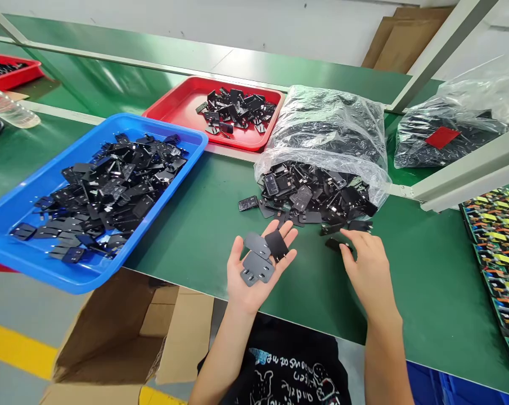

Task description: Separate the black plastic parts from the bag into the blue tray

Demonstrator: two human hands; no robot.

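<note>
My left hand (254, 281) is palm up with fingers stretched out, holding several flat black plates (258, 266) with small metal prongs. To its right, my right hand (368, 264) is bent over the bench, thumb and forefinger closing on a black pronged plate (335, 244). Just beyond both hands, a heap of similar black plates (302, 197) spills from the mouth of a clear plastic bag (330, 121). One plate (248, 203) lies apart on the green bench, left of the heap.
A blue tray (153, 225) piled with black plates stands at left. Behind it is a red tray (174, 104) with more. Another filled bag (440, 138) and a metal post (469, 163) are at right, near rows of circuit boards (501, 259). An open carton (111, 337) sits below the bench edge.
</note>
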